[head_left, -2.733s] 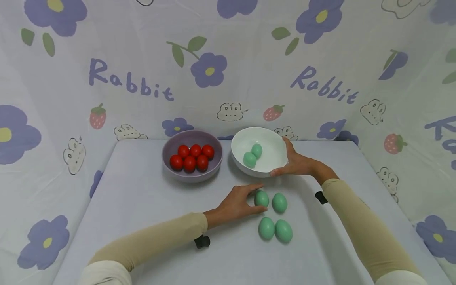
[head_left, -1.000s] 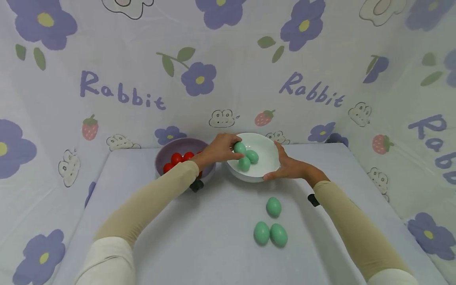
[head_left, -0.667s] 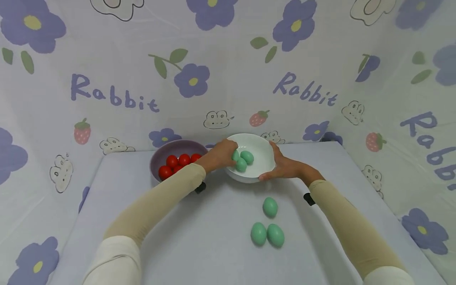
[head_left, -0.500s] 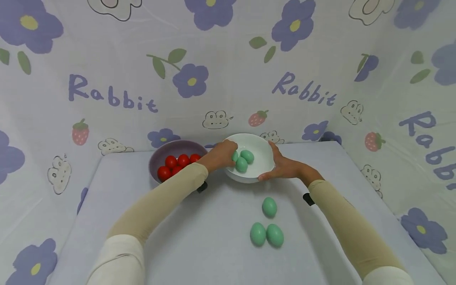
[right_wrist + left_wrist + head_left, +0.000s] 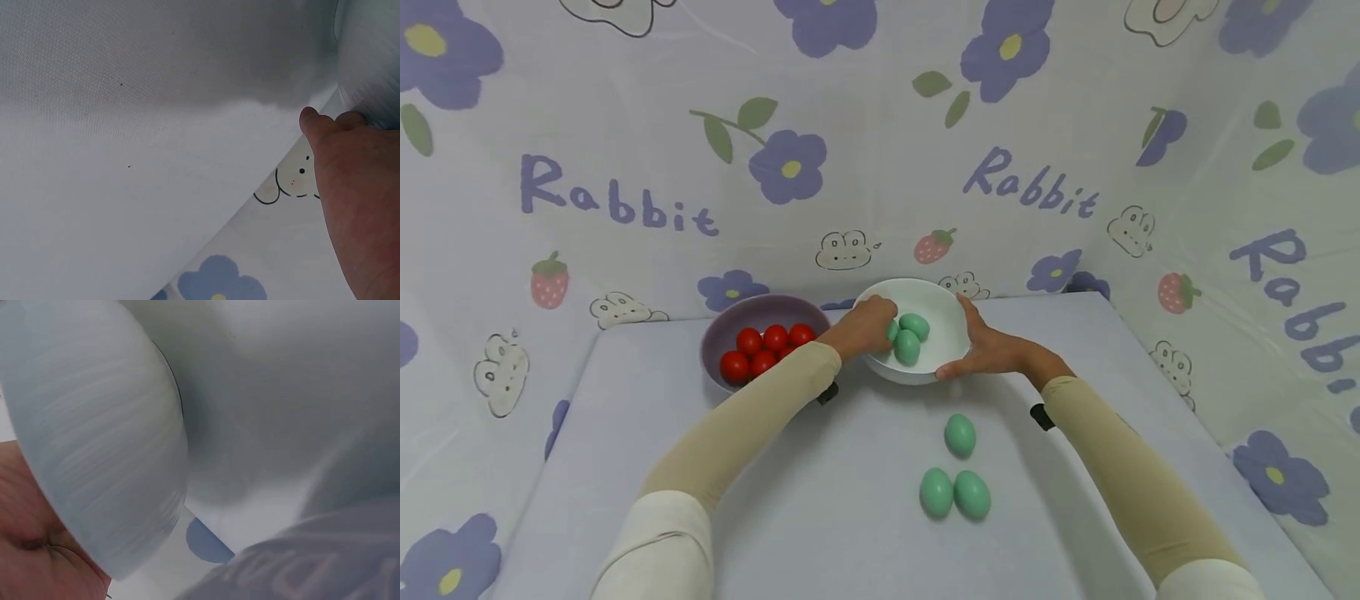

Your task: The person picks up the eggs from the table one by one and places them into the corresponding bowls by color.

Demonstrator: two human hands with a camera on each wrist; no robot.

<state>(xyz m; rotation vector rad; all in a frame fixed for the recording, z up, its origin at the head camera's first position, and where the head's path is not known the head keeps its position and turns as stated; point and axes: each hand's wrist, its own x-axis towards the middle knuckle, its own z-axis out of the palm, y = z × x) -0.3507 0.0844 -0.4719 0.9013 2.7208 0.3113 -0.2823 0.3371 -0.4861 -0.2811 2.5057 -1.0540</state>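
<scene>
In the head view my left hand point(image 5: 868, 327) reaches over the left rim of a white bowl point(image 5: 943, 321). Its fingers curl round a green egg point(image 5: 892, 331), mostly hidden by them. Two more green eggs point(image 5: 908, 346) lie in the bowl beside it. My right hand point(image 5: 992, 346) grips the bowl's right side, thumb in front and fingers towards the back. The left wrist view shows the bowl's outer wall point(image 5: 106, 437) with part of a hand beside its rim. In the right wrist view, my right hand point(image 5: 356, 187) touches the bowl's side.
Left of the white bowl stands a purple bowl point(image 5: 711, 350) with several red balls point(image 5: 749, 342), partly covered by my left forearm. Three green eggs point(image 5: 960, 435) lie on the white tabletop point(image 5: 820, 517) in front of the white bowl. A patterned cloth point(image 5: 880, 125) hangs behind.
My left hand took a green egg from the table, carried it to the white bowl and lowered it inside. My right hand has kept its hold. The head view has shifted.
</scene>
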